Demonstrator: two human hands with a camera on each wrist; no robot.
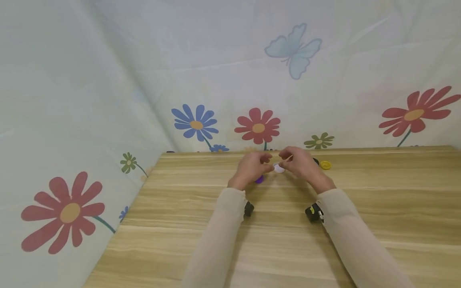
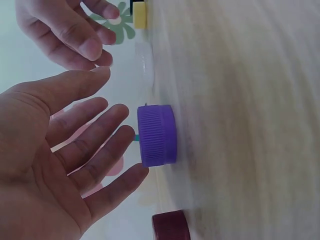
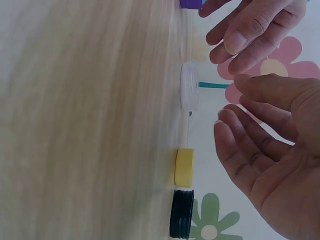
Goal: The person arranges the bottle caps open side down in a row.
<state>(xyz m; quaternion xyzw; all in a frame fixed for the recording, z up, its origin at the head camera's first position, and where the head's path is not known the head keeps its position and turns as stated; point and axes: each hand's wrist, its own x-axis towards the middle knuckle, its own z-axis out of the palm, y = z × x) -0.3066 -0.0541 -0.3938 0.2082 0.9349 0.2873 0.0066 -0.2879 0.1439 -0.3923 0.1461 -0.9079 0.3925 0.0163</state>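
Both hands hover above the table near a row of bottle caps, and neither holds anything. My left hand point(image 1: 251, 166) has its fingers extended and loosely bent, close to a ribbed purple cap point(image 2: 157, 135). Whether its fingertips touch that cap cannot be told. Facing it, my right hand point(image 1: 300, 164) has relaxed fingers near a clear whitish cap point(image 3: 189, 86). In the head view, the whitish cap point(image 1: 279, 168) lies between the two hands. The purple cap point(image 1: 259, 179) is partly hidden by the left hand.
To the right lie a yellow cap point(image 1: 325, 165) and a black cap point(image 3: 181, 214), the latter mostly hidden in the head view. A dark red cap point(image 2: 171, 227) shows in the left wrist view. A flower-patterned curtain point(image 1: 230, 80) rises behind the wooden table point(image 1: 281, 248).
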